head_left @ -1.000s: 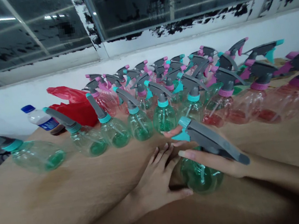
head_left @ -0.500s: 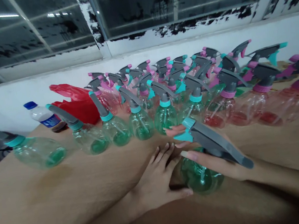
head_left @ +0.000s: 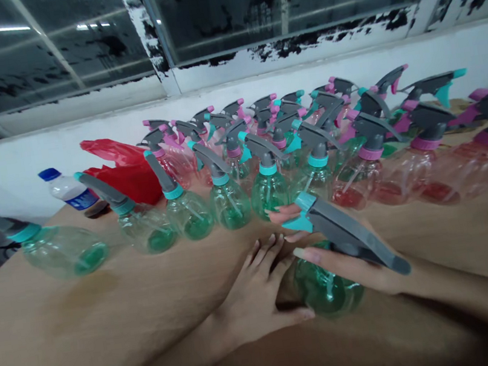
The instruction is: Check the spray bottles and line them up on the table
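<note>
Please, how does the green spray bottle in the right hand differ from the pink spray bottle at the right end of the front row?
The green spray bottle has a turquoise trigger; the pink spray bottle has a pink trigger. The right hand holds the green bottle, while no hand touches the pink bottle. Both have transparent bodies and grey spray heads.

L hand (head_left: 255, 300) palm down, fingers (head_left: 265, 258) spread fwd, thumb (head_left: 291, 318) out to R; R hand (head_left: 367, 271) curled in grip, fingertips twd L; bare L forearm (head_left: 169, 359) & R forearm (head_left: 474, 286) angled inward
</note>
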The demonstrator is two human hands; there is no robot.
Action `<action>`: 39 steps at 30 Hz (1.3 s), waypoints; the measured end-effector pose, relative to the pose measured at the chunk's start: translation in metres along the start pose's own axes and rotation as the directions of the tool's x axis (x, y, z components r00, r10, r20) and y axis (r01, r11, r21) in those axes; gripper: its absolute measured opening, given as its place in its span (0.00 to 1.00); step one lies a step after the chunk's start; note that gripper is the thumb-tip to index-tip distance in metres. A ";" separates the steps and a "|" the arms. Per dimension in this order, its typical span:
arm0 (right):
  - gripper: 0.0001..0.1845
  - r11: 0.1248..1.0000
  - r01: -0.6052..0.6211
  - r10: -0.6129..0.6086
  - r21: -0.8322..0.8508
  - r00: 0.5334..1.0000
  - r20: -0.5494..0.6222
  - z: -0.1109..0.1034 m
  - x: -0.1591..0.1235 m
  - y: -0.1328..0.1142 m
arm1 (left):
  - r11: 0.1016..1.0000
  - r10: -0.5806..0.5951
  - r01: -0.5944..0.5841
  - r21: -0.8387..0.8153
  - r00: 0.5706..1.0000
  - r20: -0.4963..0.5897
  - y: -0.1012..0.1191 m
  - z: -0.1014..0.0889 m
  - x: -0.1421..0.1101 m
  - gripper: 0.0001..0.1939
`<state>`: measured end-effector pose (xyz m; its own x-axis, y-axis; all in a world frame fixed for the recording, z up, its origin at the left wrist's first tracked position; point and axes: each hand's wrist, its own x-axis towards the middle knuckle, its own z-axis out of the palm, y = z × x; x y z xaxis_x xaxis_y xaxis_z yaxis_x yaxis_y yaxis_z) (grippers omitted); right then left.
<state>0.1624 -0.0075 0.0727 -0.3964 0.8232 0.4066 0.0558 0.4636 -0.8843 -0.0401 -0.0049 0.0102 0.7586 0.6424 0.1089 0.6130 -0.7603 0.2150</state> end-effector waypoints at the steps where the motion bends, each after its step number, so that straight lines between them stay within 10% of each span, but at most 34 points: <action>1: 0.23 1.000 -0.005 0.005 -0.004 1.000 0.002 0.000 0.000 0.000 | 1.000 -0.001 0.001 0.002 1.000 0.006 0.000 -0.001 0.000 0.46; 22: 0.20 1.000 -0.012 0.012 -0.007 1.000 0.021 -0.001 0.001 0.001 | 1.000 0.006 -0.006 -0.013 1.000 0.001 -0.001 0.001 0.000 0.47; 33: 0.09 0.967 -0.067 0.019 -0.247 0.981 -0.193 -0.014 0.003 0.017 | 1.000 -0.022 0.022 0.012 0.999 0.042 0.001 -0.002 0.000 0.44; 39: 0.15 0.981 -0.089 0.077 -0.170 0.994 -0.076 -0.011 0.006 0.010 | 0.998 -0.035 0.036 -0.043 0.999 0.027 0.002 -0.004 0.002 0.48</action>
<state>0.1704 0.0056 0.0682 -0.3201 0.8791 0.3532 0.2464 0.4373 -0.8649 -0.0383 -0.0048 0.0149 0.7426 0.6655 0.0754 0.6296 -0.7320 0.2603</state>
